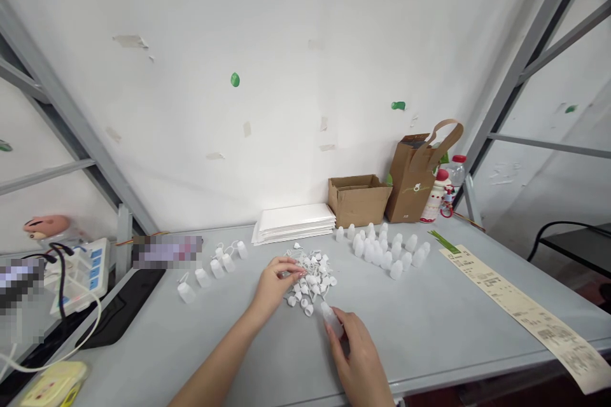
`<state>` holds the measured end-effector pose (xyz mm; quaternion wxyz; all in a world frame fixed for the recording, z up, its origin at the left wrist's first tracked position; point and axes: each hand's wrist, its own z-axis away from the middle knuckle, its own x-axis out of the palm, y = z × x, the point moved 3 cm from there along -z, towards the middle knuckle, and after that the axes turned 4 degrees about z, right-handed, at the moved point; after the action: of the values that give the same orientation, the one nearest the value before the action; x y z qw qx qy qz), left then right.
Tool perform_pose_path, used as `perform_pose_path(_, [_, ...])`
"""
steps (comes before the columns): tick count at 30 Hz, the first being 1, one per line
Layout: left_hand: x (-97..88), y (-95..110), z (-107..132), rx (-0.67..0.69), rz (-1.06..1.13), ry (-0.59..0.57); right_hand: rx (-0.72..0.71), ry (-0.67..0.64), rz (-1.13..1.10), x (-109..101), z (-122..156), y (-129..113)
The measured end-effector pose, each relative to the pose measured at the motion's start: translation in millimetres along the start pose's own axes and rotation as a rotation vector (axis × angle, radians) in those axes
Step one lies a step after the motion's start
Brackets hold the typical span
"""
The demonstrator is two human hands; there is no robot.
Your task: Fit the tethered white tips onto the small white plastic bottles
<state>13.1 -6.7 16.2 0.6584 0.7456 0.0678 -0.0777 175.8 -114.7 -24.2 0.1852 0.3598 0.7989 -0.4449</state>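
A small translucent white bottle (330, 317) without a cap is held in my right hand (358, 346), tilted, between the thumb and fingers. Just beyond it lies a heap of white caps with cords (312, 278). My left hand (274, 281) reaches to the left side of this heap, with thumb and fingertips brought together; what they pinch is too small to make out. On the right stands a group of similar uncapped bottles (377, 253). To the left, several capped bottles with cord loops (202, 277) lie in a slanting row.
White flat envelopes (296, 222) are stacked by the wall beside an open cardboard box (360, 202) and a brown paper bag (410, 184). A long printed paper strip (515, 305) runs along the right. A power strip (83, 276), cables and a black pad (126, 308) occupy the left.
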Motion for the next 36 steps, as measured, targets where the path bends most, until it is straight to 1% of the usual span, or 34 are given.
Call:
perform_pose_path(2, [2.1, -0.3, 0.7, 0.023, -0.005, -0.014, 0.004, -0.009, -0.012, 1.5, 0.9, 1.3])
perform_pose_path(6, [-1.6, 2.3, 0.8, 0.051, -0.012, 0.052, 0.012, 0.013, -0.048, 2.1, 1.6, 2.4])
perform_pose_path(9, [-4.4, 9.8, 1.9, 0.058, 0.01, 0.075, 0.028, 0.051, -0.127, -1.1, -1.3, 0.3])
perform_pose_path(11, [-3.0, 16.2, 5.0, 0.039, 0.073, 0.063, 0.058, 0.06, -0.202, -3.6, -4.6, -1.4])
perform_pose_path(14, [5.7, 22.6, 15.4, -0.048, 0.198, 0.028, 0.123, 0.05, -0.283, -5.6, -8.6, -3.7])
perform_pose_path(16, [14.4, 23.2, 26.0, -0.101, 0.287, 0.024, 0.166, 0.022, -0.334, -5.1, -9.3, -4.9])
perform_pose_path(18, [24.5, 20.7, 37.3, -0.14, 0.383, 0.017, 0.196, -0.031, -0.391, -3.4, -8.5, -6.1])
perform_pose_path(20, [33.0, 17.0, 46.3, -0.15, 0.422, 0.013, 0.212, -0.082, -0.444, -2.1, -7.2, -7.2])
perform_pose_path(23, [37.5, 11.1, 50.6, -0.196, 0.461, 0.036, 0.242, -0.103, -0.494, -2.5, -5.9, -7.5])
perform_pose_path(25, [34.3, 6.8, 47.4, -0.291, 0.546, 0.082, 0.253, -0.081, -0.502, -3.9, -5.9, -7.7])
perform_pose_path(28, [25.0, 0.7, 38.7, -0.427, 0.672, 0.182, 0.246, -0.061, -0.484, -5.4, -6.4, -8.9])
perform_pose_path(32, [15.8, -1.9, 27.8, -0.458, 0.819, 0.175, 0.235, -0.081, -0.469, -5.4, -6.3, -10.2])
perform_pose_path(36, [5.0, 2.2, 25.5, -0.478, 0.889, 0.2, 0.205, -0.049, -0.45, -6.4, -6.2, -10.4])
